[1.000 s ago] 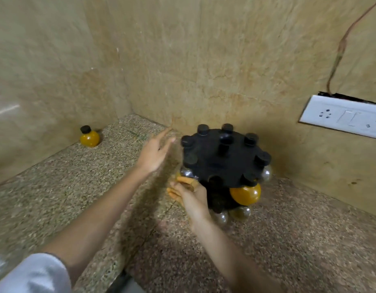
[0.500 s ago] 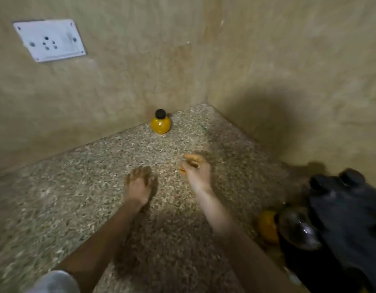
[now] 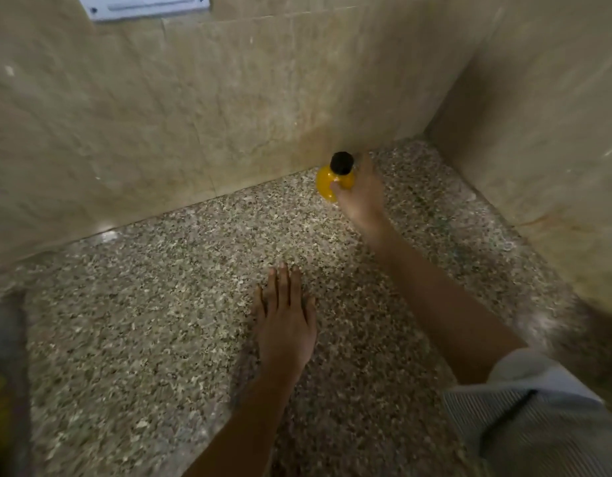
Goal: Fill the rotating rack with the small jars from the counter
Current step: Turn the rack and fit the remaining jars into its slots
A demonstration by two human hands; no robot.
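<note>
My right hand (image 3: 361, 194) has reached the jar (image 3: 327, 185) by the wall, fingers closing round it; left hand (image 3: 285, 325) lies flat, open. I should grip firmly below its cap (image 3: 341, 162).

The jar (image 3: 327, 184) stands on the counter (image 3: 160, 321) near its rear right corner, against the back wall (image 3: 194, 98).

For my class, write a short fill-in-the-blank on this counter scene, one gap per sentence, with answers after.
1. The right hand is closing around a small yellow jar with a ____ cap.
2. The left hand lies ____ on the speckled counter.
3. The jar stands against the wall, near the counter's ____.

Answers: black; flat; corner
</note>
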